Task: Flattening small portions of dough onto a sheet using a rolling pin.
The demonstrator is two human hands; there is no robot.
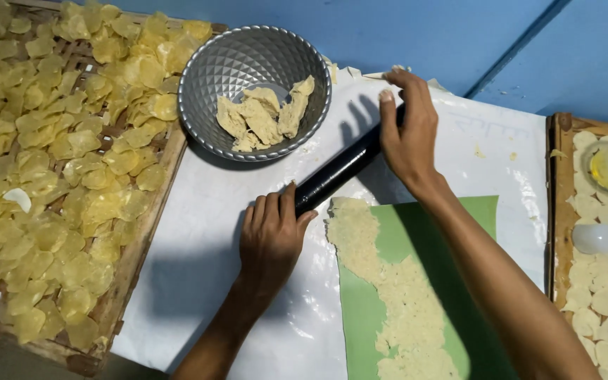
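Head view | left hand (270, 236) and right hand (408, 130) lie flat, palms on the ends of black rolling pin (338, 169), fingers not closed | dough sheet (395, 295) already flattened on green mat (480, 211) | more dough (262, 116) waits in metal bowl (209, 74).
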